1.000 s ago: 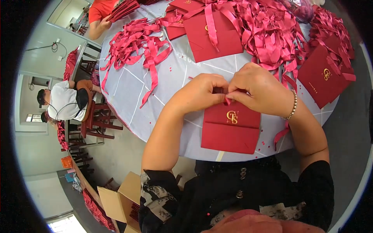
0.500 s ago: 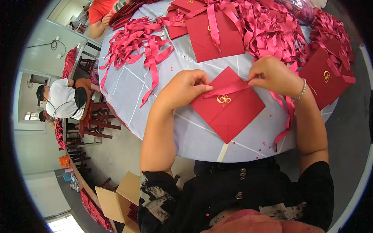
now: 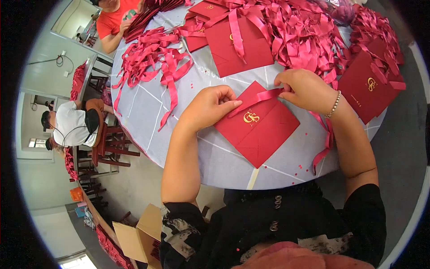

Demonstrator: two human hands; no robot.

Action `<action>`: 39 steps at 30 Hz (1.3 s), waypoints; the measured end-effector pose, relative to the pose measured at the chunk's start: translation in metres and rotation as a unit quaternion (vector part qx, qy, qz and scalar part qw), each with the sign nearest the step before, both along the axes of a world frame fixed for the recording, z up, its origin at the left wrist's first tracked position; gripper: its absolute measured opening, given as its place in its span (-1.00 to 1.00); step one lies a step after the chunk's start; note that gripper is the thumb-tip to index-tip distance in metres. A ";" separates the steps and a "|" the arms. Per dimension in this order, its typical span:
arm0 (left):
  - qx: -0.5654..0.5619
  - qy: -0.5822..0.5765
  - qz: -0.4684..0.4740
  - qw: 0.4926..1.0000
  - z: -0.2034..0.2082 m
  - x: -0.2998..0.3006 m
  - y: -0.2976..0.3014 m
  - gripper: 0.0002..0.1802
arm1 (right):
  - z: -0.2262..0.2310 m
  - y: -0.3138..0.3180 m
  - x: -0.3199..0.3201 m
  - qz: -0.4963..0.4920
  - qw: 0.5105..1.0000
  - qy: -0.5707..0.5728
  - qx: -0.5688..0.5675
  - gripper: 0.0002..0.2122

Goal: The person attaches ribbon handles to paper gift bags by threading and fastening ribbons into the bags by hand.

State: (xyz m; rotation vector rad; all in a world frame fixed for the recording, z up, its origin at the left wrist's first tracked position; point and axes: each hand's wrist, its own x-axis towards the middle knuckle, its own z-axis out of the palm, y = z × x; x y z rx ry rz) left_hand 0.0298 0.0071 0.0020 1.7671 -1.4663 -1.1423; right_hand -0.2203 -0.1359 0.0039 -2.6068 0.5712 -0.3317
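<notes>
A flat red paper bag [image 3: 268,136] with a gold emblem lies turned cornerwise on the round table in front of me. Across its upper part runs a pink-red ribbon [image 3: 259,98]. My left hand [image 3: 207,106] is closed at the bag's upper left edge, thumb and fingers pinching one end of the ribbon. At the upper right edge, my right hand [image 3: 310,91], with a beaded bracelet on its wrist, pinches the ribbon's other end. The ribbon is stretched between the two hands. My fingertips partly hide both ribbon ends.
Beyond my hands lie more red bags [image 3: 239,49] and a large heap of ribbons [image 3: 304,38]. Another ribbon pile [image 3: 150,58] is at left, and bags [image 3: 369,85] lie at right. A co-worker [image 3: 112,24] handles red bags across the table. An open carton [image 3: 141,233] stands lower left.
The whole view has shifted slightly, with the bag and both hands appearing a little farther left. Both hands keep their pinch on the ribbon. More of the co-worker shows.
</notes>
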 end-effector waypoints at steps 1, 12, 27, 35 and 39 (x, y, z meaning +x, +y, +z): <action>0.001 -0.005 0.000 1.000 -0.001 -0.003 -0.001 -0.82 | -0.002 -0.002 0.000 0.007 1.000 -0.005 -0.006 -0.92; 0.011 0.074 0.001 0.997 0.000 -0.003 0.000 -0.79 | 0.006 -0.012 -0.005 -0.015 0.995 -0.030 0.091 -0.91; -0.001 0.057 -0.001 0.998 -0.006 -0.004 -0.002 -0.79 | 0.018 -0.031 -0.016 -0.112 0.835 -0.305 0.445 -0.98; -0.001 0.059 -0.025 0.998 -0.004 -0.001 -0.001 -0.83 | 0.023 -0.030 -0.017 -0.082 0.908 -0.209 0.354 -0.84; -0.003 0.076 -0.023 0.997 -0.008 -0.001 -0.001 -0.86 | 0.028 -0.026 -0.021 -0.040 0.787 -0.303 0.535 -0.84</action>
